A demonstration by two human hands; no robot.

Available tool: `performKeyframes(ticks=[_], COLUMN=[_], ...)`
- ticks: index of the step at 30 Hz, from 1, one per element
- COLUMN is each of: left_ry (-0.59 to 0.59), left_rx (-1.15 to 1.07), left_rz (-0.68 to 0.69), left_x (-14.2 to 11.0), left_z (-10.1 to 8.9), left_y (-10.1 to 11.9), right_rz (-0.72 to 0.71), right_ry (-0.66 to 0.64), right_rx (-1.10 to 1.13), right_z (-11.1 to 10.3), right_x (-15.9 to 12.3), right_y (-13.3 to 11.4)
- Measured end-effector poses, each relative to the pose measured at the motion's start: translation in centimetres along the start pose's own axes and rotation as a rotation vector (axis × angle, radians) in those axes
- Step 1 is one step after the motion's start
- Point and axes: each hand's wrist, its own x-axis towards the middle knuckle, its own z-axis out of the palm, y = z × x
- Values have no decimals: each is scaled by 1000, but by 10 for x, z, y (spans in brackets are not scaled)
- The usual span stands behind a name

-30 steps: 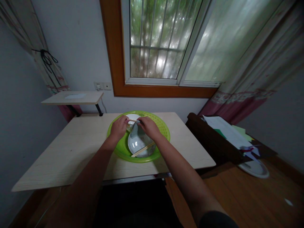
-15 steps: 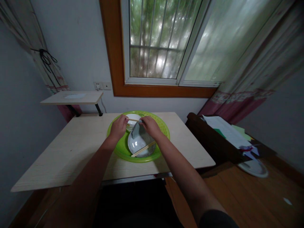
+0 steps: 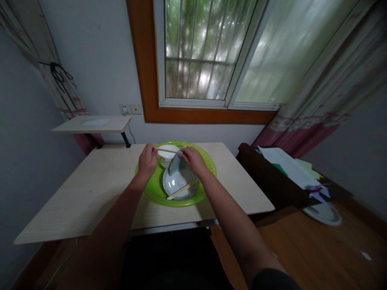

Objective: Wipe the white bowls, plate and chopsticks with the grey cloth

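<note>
My left hand is closed on one end of a wooden chopstick, held level over a green basin. My right hand pinches a grey cloth around the chopstick's other part; the cloth hangs down from the fingers. Below, a shiny white plate or shallow bowl lies in the basin, with more chopsticks resting across it. Farther back in the basin stand stacked white bowls, partly behind the chopstick and cloth.
The basin stands on a pale wooden table. A small raised shelf is at the table's back left. To the right, a dark brown piece of furniture bears papers. A window is behind.
My left hand has moved a little to the left with the chopstick's end, and more of the chopstick shows between the hands. My right hand has barely moved.
</note>
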Motion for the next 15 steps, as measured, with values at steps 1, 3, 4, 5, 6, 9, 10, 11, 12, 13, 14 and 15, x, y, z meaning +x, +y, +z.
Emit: performKeyframes(ticks=[1, 3, 4, 5, 6, 9, 10, 11, 12, 13, 14, 15], left_ry=[47, 136, 175, 212, 235, 240, 229, 214, 193, 164, 125, 78], left_rx=[-40, -112, -139, -160, -178, -201, -199, -195, -186, -170, -151, -125], left_rz=[-37, -98, -122, -140, -153, -168, -165, -156, -141, -119, -92, -61], left_x=[0, 1, 1, 2, 2, 3, 4, 4, 4, 4, 4, 4], left_z=[-1, -1, 0, 0, 1, 3, 3, 3, 3, 3, 3, 3], left_y=[-2, -6, -9, -12, -14, -19, -19, -19, -17, -15, -12, -9], right_rz=[30, 90, 113, 129, 136, 129, 124, 120, 113, 105, 95, 83], right_ry=[0, -12, -19, -24, -29, -36, -34, -32, -30, -29, -31, -34], right_rx=[-7, -26, -35, -41, -44, -37, -32, -27, -23, -20, -19, -18], right_z=[-1, -1, -1, 0, 0, 2, 1, 1, 1, 0, 0, 0], right_x=[0, 0, 0, -1, -1, -1, -1, -1, -1, -1, -1, -1], right_y=[4, 11, 13, 14, 15, 16, 15, 14, 14, 13, 12, 11])
